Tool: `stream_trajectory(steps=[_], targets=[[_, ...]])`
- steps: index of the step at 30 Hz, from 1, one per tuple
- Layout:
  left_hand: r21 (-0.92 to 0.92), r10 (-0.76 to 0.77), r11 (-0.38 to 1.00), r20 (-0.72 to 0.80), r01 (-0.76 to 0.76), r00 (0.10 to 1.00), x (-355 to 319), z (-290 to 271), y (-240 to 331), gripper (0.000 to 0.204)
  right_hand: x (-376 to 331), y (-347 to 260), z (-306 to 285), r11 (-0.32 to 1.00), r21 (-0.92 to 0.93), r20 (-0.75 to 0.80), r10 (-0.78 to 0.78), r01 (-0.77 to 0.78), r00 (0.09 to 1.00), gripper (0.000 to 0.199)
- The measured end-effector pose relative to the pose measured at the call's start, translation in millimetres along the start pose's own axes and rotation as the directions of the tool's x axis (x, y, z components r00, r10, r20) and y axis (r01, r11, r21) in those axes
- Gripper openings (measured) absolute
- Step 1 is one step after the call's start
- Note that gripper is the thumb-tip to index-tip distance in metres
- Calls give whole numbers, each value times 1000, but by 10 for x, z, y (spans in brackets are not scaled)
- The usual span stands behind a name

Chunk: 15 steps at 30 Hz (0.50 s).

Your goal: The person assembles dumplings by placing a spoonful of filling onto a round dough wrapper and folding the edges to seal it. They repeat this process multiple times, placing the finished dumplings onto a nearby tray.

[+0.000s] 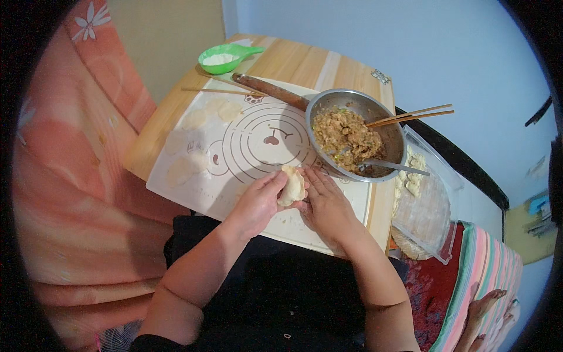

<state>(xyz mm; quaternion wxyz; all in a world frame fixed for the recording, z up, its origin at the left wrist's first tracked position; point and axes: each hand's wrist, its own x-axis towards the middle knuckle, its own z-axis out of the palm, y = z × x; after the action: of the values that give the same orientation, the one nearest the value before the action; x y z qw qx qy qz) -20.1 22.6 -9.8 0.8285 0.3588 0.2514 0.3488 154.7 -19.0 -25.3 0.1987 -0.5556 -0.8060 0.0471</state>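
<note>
A pale dumpling is held upright between my two hands above the near part of the white baking mat. My left hand grips its left side, thumb along the dough. From the right, my right hand presses against the dumpling with its thumb low and its fingers extended together behind it; some fingertips are hidden. Just beyond my right hand stands a metal bowl of brown minced filling. Thin round dough wrappers lie on the mat's left side.
A spoon and chopsticks rest in the bowl. Against it lies a rolling pin; a green scoop of flour stands at the far left. Right of the table, a clear tray holds several dumplings. Another person's foot shows lower right.
</note>
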Motion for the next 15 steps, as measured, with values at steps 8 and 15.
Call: stream_trajectory(steps=[8, 15], targets=[[202, -37, 979, 32, 30, 999, -7, -26, -84, 40, -239, 77, -438, 930, 284, 77, 219, -232, 973, 21], [384, -20, 923, 97, -19, 995, -9, 39, -250, 38, -120, -31, -464, 838, 392, -23, 422, -380, 906, 15]])
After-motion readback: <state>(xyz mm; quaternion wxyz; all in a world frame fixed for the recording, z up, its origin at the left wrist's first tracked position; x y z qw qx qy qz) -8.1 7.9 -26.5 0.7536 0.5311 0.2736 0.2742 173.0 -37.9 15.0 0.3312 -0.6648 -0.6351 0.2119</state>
